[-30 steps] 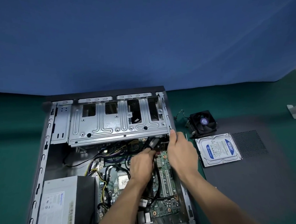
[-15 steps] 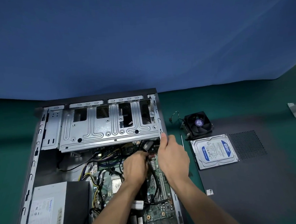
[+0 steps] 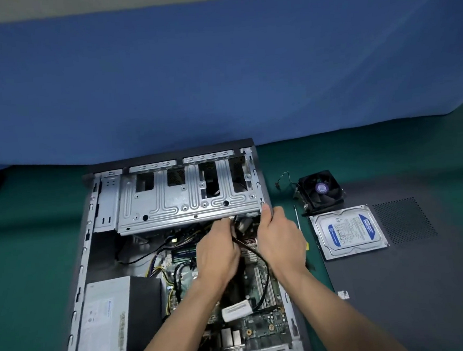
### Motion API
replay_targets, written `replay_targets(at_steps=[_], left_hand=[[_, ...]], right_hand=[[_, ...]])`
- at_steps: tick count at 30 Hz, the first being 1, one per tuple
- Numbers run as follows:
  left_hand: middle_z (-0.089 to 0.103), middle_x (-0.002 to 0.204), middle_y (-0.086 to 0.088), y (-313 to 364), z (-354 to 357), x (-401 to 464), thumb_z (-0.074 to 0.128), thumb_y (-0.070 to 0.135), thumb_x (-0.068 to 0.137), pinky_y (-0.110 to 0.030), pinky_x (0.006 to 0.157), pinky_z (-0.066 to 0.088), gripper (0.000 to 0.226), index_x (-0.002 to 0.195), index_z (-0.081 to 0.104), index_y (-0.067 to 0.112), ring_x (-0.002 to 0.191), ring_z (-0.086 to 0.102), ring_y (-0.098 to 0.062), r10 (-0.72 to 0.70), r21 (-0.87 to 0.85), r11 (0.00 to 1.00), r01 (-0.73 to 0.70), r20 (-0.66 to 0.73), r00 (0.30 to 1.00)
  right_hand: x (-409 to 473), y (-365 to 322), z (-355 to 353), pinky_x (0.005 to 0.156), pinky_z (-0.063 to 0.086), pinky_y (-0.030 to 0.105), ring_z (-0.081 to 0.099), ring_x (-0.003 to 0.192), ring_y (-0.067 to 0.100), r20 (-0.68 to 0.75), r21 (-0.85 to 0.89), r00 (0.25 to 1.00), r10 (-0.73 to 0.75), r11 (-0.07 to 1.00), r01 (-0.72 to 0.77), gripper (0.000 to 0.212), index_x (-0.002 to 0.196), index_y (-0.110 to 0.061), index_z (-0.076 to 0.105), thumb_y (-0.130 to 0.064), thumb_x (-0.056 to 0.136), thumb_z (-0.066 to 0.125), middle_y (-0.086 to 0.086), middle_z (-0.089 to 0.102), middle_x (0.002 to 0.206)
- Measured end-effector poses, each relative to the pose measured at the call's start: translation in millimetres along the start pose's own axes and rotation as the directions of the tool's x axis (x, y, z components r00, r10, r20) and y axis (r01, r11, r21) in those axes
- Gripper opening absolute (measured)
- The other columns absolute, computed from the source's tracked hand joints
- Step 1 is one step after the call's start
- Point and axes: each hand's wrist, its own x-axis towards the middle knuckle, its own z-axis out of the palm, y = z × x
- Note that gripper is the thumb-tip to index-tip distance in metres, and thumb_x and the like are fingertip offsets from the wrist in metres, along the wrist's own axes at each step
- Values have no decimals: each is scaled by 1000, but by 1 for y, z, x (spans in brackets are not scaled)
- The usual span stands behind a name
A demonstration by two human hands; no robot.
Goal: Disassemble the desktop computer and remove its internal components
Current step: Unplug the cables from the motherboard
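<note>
Now my view has tilted up since half a second ago, so the computer case (image 3: 176, 261) sits lower in frame and more blue backdrop shows. My left hand (image 3: 216, 254) has moved farther in, up to the near edge of the drive cage (image 3: 188, 203); its fingers curl round a black cable (image 3: 253, 253) there. My right hand (image 3: 280, 239) stays at the cage's right near corner, thumb against the metal, fingers wrapped over the case's right wall. The case lies open on the green worktop (image 3: 25, 258), motherboard (image 3: 262, 324) near, power supply (image 3: 109, 326) near left. Right of it lie the fan (image 3: 322, 191) and hard drive (image 3: 349, 231). My left fingertips are hidden under the cage, and the case's near edge is cut off.
</note>
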Motion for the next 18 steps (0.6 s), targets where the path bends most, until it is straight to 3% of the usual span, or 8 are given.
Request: replay_targets(at_steps=[2, 4, 6, 8, 11, 13, 15, 18], left_hand=[[52, 96, 1, -1, -11, -9, 40, 7, 87, -25, 60, 30, 16, 97, 48, 17, 74, 47, -16, 69, 27, 997, -68, -53, 996], [52, 102, 2, -2, -19, -18, 43, 5, 84, -24, 62, 34, 24, 103, 56, 13, 86, 50, -17, 134, 55, 990, -129, -97, 986], [54, 90, 3, -2, -28, -26, 50, -3, 77, -26, 62, 36, 24, 93, 62, 11, 83, 50, -18, 116, 47, 993, -110, -141, 983], [46, 70, 7, -3, -37, -28, 54, -6, 72, -28, 55, 30, 21, 79, 62, 12, 68, 44, -17, 54, 43, 998, -47, -172, 984], [50, 60, 2, -3, -49, -29, 49, -6, 72, -30, 50, 26, 18, 73, 58, 9, 56, 43, -20, -1, 26, 1000, 6, -181, 984], [58, 63, -3, -1, -56, -26, 46, -4, 72, -31, 50, 30, 18, 75, 57, 10, 57, 50, -25, -33, 38, 998, 40, -175, 984], [57, 64, 0, 3, -62, -22, 45, 0, 75, -30, 52, 32, 20, 77, 59, 14, 59, 50, -24, -72, 74, 994, 84, -150, 986], [58, 66, 0, 13, -64, -17, 44, 3, 80, -28, 55, 37, 20, 77, 61, 13, 63, 53, -23, -152, 19, 988, 154, -74, 986]], right_hand=[[-2, -1, -1, 73, 39, 37, 57, 96, 30, 10, 33, 1000, 19, 999, -19, 51, 112, -13, 49, -49, 99, 16, 11, 64, 105], [-4, 0, -4, 88, 41, 41, 50, 111, 29, 26, 87, 999, 29, 996, -31, 53, 125, -14, 45, -52, 98, 20, 10, 56, 121], [-8, 0, -9, 98, 34, 41, 39, 123, 27, 15, 143, 1000, -1, 990, -1, 56, 134, -15, 38, -54, 96, 28, 9, 46, 133], [-13, 0, -15, 99, 32, 38, 36, 123, 25, -35, 215, 999, -36, 976, 43, 50, 133, -18, 41, -51, 95, 36, 8, 43, 131], [-24, 3, -29, 84, 35, 31, 43, 109, 20, -97, 302, 984, -150, 938, 173, 24, 111, -21, 59, -35, 96, 46, 2, 50, 111], [-31, 4, -40, 71, 37, 31, 52, 88, 17, -40, 432, 965, -261, 866, 252, 17, 99, -20, 66, -14, 94, 51, -3, 60, 92], [-37, 0, -56, 56, 38, 28, 52, 62, 15, 152, 634, 957, -247, 767, 97, 33, 88, -23, 69, -1, 93, 45, -6, 63, 69], [-40, -2, -78, 46, 42, 24, 59, 53, 17, 345, 718, 889, -300, 695, -44, 39, 82, -13, 70, 9, 87, 38, 7, 66, 69]])
